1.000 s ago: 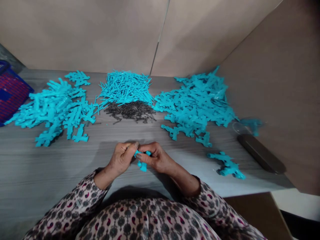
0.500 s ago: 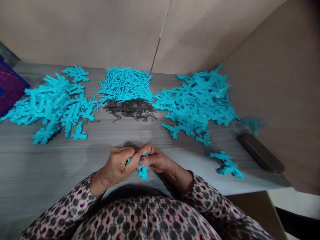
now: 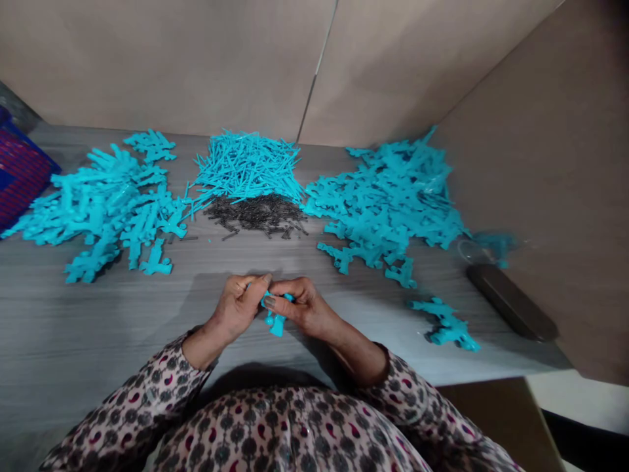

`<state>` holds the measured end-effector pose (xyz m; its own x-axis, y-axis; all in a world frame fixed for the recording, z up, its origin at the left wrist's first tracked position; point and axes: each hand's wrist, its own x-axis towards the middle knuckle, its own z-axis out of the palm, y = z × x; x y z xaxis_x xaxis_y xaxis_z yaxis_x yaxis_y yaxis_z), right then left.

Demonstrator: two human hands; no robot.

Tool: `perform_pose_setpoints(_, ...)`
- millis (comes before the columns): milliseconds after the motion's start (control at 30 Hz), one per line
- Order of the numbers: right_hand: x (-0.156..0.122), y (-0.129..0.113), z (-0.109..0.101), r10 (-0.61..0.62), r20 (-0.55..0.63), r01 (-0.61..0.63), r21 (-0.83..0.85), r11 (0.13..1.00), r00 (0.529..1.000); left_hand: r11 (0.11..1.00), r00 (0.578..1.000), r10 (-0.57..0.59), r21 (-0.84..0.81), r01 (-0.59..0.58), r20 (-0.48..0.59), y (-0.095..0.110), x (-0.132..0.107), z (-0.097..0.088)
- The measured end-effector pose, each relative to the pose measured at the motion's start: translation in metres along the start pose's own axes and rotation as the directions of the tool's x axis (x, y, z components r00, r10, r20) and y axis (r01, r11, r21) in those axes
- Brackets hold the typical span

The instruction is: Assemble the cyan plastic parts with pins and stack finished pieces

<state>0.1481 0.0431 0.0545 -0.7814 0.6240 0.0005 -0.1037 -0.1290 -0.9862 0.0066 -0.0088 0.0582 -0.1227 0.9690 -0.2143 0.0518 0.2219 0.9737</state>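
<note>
Between my two hands, close in front of my body, is a turquoise plastic toy gun (image 3: 277, 326), its lower end hanging down below the fingers. My left hand (image 3: 240, 303) is closed round its left end, with the thumb pressed at the top. From the other side, my right hand (image 3: 302, 307) pinches it between thumb and fingers. Much of the toy is covered by the fingers, so I cannot tell whether a smaller part is held with it.
A pile of turquoise gun-shaped pieces (image 3: 98, 203) lies left, another pile (image 3: 388, 196) right. Between them are thin turquoise sticks (image 3: 248, 164) and small dark spring-like pieces (image 3: 260, 213). Separate toy guns (image 3: 447, 324) lie near a brown case (image 3: 511, 301). A blue-red woven basket (image 3: 22, 174) stands left.
Both hands have moved slightly away from my body with the toy gun. The left thumb has shifted upward, and the toy is turned a little, showing more between the fingers.
</note>
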Motion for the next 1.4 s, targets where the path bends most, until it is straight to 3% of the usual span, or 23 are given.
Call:
perform_pose_setpoints(100, 0.0, 0.004, -0.004, -0.015, 0.025, 0.017, -0.081, 0.997, 1.0, 0.993, 0.987, 0.101, 0.051, -0.108, 0.125, 0.001, 0.002, -0.011)
perform_pose_setpoints(167, -0.001, 0.006, -0.009, -0.068, -0.003, 0.066, -0.243, 0.968, 0.998, 0.975, 0.969, 0.18, 0.103, -0.199, 0.169, 0.0, 0.003, -0.02)
perform_pose_setpoints(233, -0.001, 0.009, -0.015, -0.178, -0.017, 0.154, -0.427, 0.891, 0.984, 0.97, 0.963, 0.189, 0.116, -0.213, 0.19, -0.002, 0.004, -0.028)
perform_pose_setpoints(333, -0.003, 0.01, -0.023, -0.319, 0.056, 0.283, -0.617, 0.734, 0.946, 0.978, 0.966, 0.164, 0.095, -0.186, 0.199, -0.007, 0.006, -0.036)
perform_pose_setpoints(433, -0.005, 0.008, -0.025, -0.329, 0.136, 0.32, -0.727, 0.607, 0.934, 0.971, 0.959, 0.196, 0.093, -0.219, 0.206, -0.012, 0.006, -0.038)
perform_pose_setpoints(567, -0.006, 0.005, -0.024, -0.324, 0.184, 0.34, -0.775, 0.533, 0.928, 0.953, 0.945, 0.25, 0.12, -0.279, 0.21, -0.012, 0.004, -0.036)
perform_pose_setpoints(700, -0.006, 0.005, -0.023, -0.337, 0.184, 0.351, -0.763, 0.543, 0.923, 0.922, 0.933, 0.317, 0.177, -0.346, 0.173, -0.011, 0.003, -0.034)
perform_pose_setpoints(900, -0.004, 0.009, -0.024, -0.341, 0.136, 0.33, -0.715, 0.616, 0.93, 0.924, 0.932, 0.336, 0.143, -0.353, 0.135, -0.011, 0.003, -0.033)
perform_pose_setpoints(1067, -0.003, 0.008, -0.031, -0.346, 0.057, 0.295, -0.663, 0.688, 0.936, 0.984, 0.984, 0.175, -0.025, -0.174, 0.019, -0.011, 0.005, -0.036)
perform_pose_setpoints(1233, -0.004, 0.002, -0.032, -0.36, 0.081, 0.326, -0.637, 0.699, 0.929, 0.98, 0.991, 0.124, -0.161, -0.114, 0.05, -0.006, 0.006, -0.036)
perform_pose_setpoints(1400, -0.005, 0.003, -0.029, -0.389, 0.102, 0.359, -0.643, 0.677, 0.916, 0.981, 0.992, 0.095, -0.175, -0.08, 0.081, -0.003, 0.007, -0.033)
